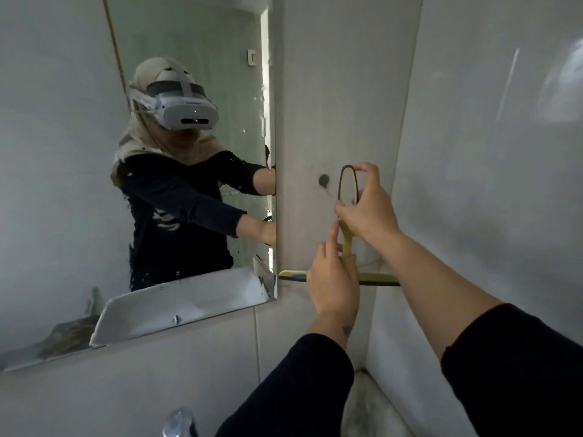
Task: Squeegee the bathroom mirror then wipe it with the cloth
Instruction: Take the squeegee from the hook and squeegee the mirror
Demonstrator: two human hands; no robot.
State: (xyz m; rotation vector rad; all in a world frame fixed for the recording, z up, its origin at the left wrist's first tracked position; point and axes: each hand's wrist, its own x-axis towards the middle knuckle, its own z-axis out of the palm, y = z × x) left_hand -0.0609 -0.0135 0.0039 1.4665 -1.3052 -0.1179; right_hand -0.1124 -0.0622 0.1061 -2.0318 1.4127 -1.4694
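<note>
A yellow-green squeegee (346, 247) is held upright against the wall, just right of the mirror (195, 58), with its blade at the bottom, level with the mirror's lower right corner. My right hand (367, 206) grips the handle's looped upper end. My left hand (331, 279) holds the lower stem just above the blade, index finger stretched up along it. The mirror fills the upper left and reflects a person in a dark top wearing a headset. No cloth is in view.
A small dark hook or hole (324, 180) marks the wall left of the squeegee's loop. The wall corner runs down right of my hands. A chrome tap (178, 422) pokes up at the bottom edge. The sink shows only as a reflection.
</note>
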